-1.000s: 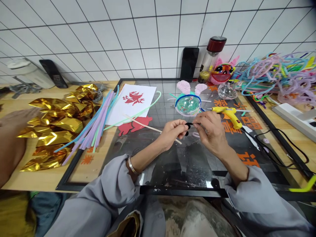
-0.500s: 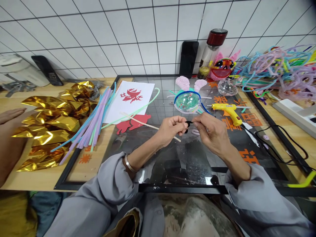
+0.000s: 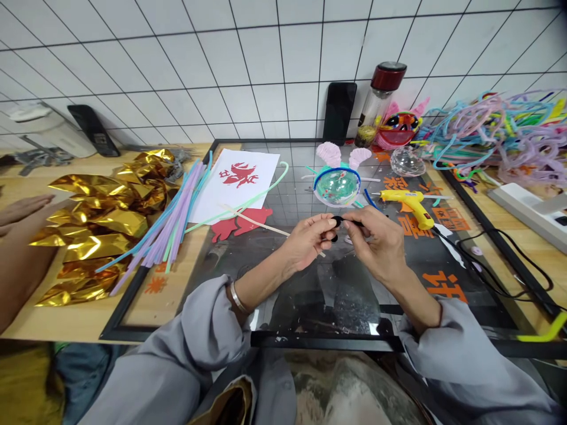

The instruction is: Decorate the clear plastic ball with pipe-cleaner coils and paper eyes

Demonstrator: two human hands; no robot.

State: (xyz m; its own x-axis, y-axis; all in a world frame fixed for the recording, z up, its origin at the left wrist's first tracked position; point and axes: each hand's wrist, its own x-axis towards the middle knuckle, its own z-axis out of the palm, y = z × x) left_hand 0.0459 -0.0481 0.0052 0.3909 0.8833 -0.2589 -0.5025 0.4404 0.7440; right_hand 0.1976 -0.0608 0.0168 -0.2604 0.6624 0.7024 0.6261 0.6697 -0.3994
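Note:
My left hand [image 3: 312, 239] pinches one end of a short black pipe cleaner [image 3: 338, 221] that looks coiled at that end. Close beside it, my right hand [image 3: 377, 239] grips the other part between thumb and fingers. Both hands are held above the dark glass tabletop [image 3: 310, 295]; the fingers hide much of the piece. Just beyond them sits a clear dome ornament [image 3: 337, 186] with a blue-edged rim and pink fuzzy ears. A thin pale stick [image 3: 266, 226] passes under my left hand.
A yellow glue gun [image 3: 410, 203] lies to the right, its black cord [image 3: 500, 254] looping nearby. Pipe cleaners [image 3: 170, 212], gold foil [image 3: 106, 218] and white paper [image 3: 217, 183] are at left. Another person's arm [image 3: 26, 248] rests at the far left. A bottle [image 3: 376, 109] stands behind.
The view has shifted slightly. Both hands stay close together on the black pipe cleaner, and more of it shows by the right fingers.

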